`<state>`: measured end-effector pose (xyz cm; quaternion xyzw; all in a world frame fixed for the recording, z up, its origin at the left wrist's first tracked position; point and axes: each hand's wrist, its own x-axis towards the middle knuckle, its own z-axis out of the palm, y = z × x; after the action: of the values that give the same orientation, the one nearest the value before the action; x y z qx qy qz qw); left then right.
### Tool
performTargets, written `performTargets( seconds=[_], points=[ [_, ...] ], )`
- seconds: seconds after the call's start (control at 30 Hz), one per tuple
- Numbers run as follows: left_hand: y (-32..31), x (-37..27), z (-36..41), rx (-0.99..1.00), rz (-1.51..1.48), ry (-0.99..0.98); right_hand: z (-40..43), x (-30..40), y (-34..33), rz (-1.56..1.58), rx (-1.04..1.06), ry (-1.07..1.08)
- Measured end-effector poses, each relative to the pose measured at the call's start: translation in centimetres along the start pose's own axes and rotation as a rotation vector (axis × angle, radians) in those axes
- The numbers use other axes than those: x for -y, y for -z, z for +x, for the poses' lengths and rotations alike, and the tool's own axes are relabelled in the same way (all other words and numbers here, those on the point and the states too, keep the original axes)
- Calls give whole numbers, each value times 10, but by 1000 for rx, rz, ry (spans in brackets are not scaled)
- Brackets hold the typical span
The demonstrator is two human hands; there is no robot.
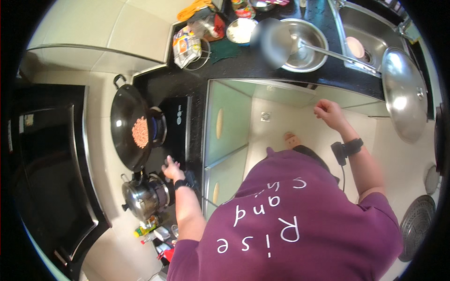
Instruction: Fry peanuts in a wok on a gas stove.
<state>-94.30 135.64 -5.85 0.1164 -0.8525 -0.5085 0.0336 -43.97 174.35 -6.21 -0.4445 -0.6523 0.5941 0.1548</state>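
My left hand (172,169) is at the stove, beside the black wok and above the lidded steel pot's side of the cooktop, fingers apart with nothing visible in them. The wok (123,144) sits tilted in this view over a lit blue burner (154,128), with a heap of pinkish-red peanuts or beans (140,132) at its bottom. My right hand (328,110) hangs over the floor in front of the counter, fingers curled, with no object visible in it. The steel pot (140,200) stands by the wok's near handle.
On the dark counter are a steel basin (306,63) with a long-handled ladle (330,53), a bowl of white food (242,31) and a wire rack (207,52). A sink (372,26) and a large metal lid (404,95) are at the right. Bottles (139,232) stand past the pot.
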Motion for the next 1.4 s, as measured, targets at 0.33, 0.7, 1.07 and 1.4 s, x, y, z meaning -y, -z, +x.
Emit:
performTargets(
  seconds=[0.33, 0.7, 1.07, 1.4],
  points=[
    [44, -15, -111, 741, 39, 114, 26, 88, 99, -1061, -728, 416],
    [128, 23, -232, 1460, 362, 245, 34, 79, 141, -1144, -374, 205],
    [257, 23, -355, 1629, 114, 327, 27, 284, -8, -600, 254, 889],
    [292, 81, -377, 1404, 32, 290, 56, 392, -257, -977, 475, 1176]
  ],
)
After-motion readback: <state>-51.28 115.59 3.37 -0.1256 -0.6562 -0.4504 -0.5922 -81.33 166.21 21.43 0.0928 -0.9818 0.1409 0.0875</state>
